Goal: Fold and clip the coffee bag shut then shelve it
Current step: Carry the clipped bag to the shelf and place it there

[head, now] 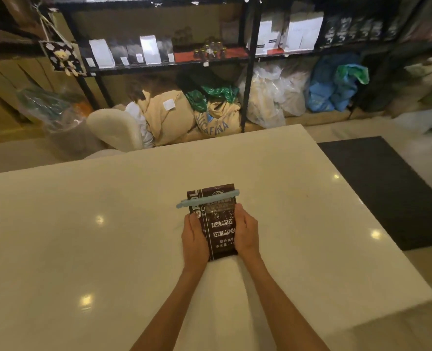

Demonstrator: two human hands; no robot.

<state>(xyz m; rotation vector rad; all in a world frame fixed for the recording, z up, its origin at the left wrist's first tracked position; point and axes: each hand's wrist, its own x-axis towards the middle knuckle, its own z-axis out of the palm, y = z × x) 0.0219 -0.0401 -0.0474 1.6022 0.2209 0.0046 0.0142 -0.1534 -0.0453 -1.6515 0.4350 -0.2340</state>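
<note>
A dark brown coffee bag [218, 224] with white lettering stands near the middle of the cream table [83, 236]. A pale blue bar clip [207, 201] lies across its upper part, sticking out to the left. My left hand [194, 235] presses the bag's left side and my right hand [245, 230] presses its right side, so both hold it between them. The black metal shelf unit [250, 59] stands beyond the table's far edge, its middle shelf lined with white and black bags.
Burlap sacks [214, 117], clear plastic bags [273, 97] and a blue bag [331, 87] fill the floor under the shelves. A cream chair back [113, 130] sits by the table's far left edge. A dark mat [387, 193] lies on the floor at right.
</note>
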